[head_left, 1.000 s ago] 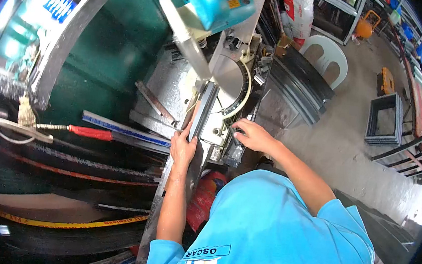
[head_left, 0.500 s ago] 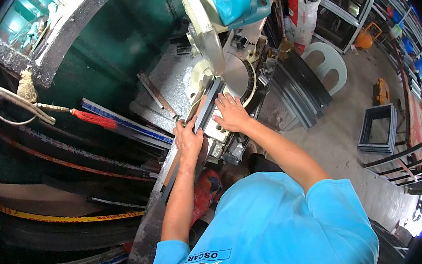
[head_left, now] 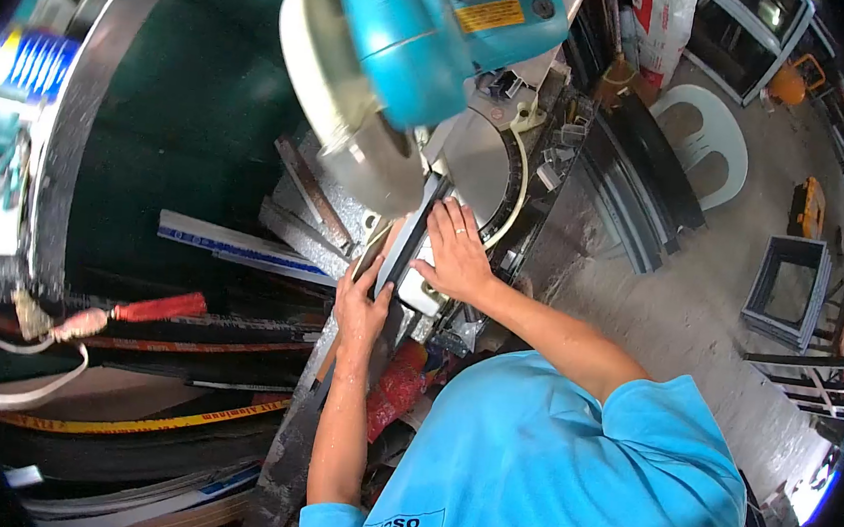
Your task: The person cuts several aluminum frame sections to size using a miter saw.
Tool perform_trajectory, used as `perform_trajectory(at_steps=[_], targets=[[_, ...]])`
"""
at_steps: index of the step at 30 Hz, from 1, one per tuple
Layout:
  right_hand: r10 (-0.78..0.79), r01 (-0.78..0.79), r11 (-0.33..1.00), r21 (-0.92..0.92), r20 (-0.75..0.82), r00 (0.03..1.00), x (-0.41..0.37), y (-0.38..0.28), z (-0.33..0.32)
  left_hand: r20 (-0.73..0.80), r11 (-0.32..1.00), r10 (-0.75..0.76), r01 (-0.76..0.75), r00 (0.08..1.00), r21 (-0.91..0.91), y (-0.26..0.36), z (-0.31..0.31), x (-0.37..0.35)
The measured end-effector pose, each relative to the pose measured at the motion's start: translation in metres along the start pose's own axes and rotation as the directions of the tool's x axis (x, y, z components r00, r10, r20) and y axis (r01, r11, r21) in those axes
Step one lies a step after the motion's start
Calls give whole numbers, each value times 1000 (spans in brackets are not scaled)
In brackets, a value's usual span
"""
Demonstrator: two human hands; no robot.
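A dark metal profile [head_left: 410, 239] lies lengthwise on the bed of a teal miter saw [head_left: 414, 67], its far end close under the round blade [head_left: 375, 171]. My left hand [head_left: 361, 306] grips the profile's left side, thumb and fingers bent around it near a brown strip. On the other side, my right hand [head_left: 456, 250] presses against the profile with its fingers stretched out and the thumb apart. The saw's pale guard stands left of the teal motor housing, above both hands.
Long profiles [head_left: 243, 243] fill the left side. A green panel [head_left: 195, 103] stands behind the saw. To the right are dark curved profiles [head_left: 642, 162], a white plastic chair [head_left: 729, 140], grey frames [head_left: 786, 290] and a yellow-black toolbox [head_left: 806, 207].
The saw head and blade have come lower and nearer to the profile and hands. Both hands keep about the same hold. The whole view has shifted a little.
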State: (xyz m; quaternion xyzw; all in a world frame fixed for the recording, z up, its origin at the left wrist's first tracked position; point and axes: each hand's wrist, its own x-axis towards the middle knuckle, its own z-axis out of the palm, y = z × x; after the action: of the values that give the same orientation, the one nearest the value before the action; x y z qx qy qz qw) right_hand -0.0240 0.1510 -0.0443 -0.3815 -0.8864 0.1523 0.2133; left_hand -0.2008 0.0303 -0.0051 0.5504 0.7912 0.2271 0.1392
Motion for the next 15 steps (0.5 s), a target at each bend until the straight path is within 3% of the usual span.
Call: perform_trajectory(at_steps=[5,7,11,13,15], targets=[[24,-22,995,93,-15,1000,1,3,-2,52,999,-3,6,999,-53,4,-6,7],[39,-38,995,96,-8,999,2,3,-1,91,1000,8,-9,996,18,4,-8,8],[62,-64,989,134,15,998,4,6,3,84,998,17,-21,996,53,8,-4,10],[74,-75,988,138,17,997,3,6,4,77,999,-41,43,996,-32,14,-5,11],[60,-63,990,130,26,998,3,7,4,85,1000,-2,0,996,20,8,-4,11]])
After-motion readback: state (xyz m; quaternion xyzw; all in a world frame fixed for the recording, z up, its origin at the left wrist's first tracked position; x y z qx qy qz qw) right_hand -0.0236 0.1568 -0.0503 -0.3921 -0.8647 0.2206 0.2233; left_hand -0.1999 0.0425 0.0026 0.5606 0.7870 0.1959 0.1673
